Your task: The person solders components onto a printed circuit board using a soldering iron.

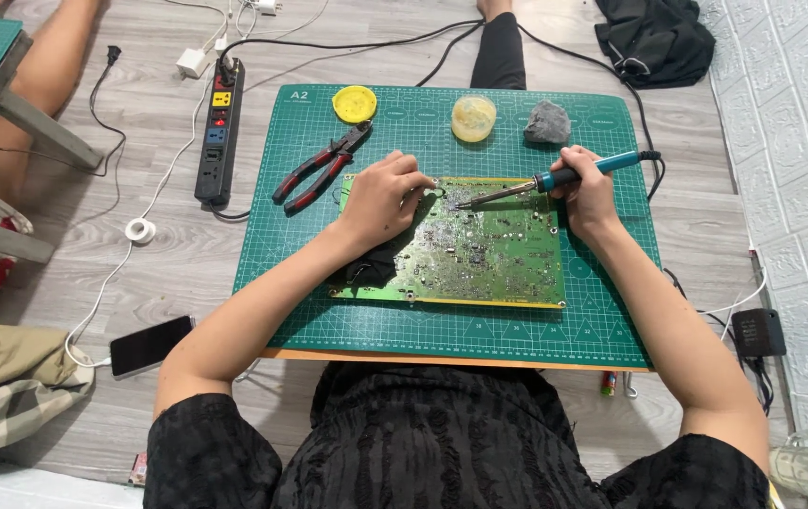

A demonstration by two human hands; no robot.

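Head view: green mat [479,330] on grey floor [178,254]; right fingers [569,184] grip soldering iron [555,177].

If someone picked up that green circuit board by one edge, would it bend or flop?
Probably not: the circuit board lies flat and rigid-looking on the cutting mat. It looks thin, so likely light. Its soldered surface seems delicate, and the left hand pressing it suggests it slides easily.

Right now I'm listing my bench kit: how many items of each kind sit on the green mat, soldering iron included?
Circuit board: 1
Soldering iron, in the right hand: 1
Pliers: 1
Round yellow lid: 1
Round open tin: 1
Grey sponge lump: 1
Total: 6
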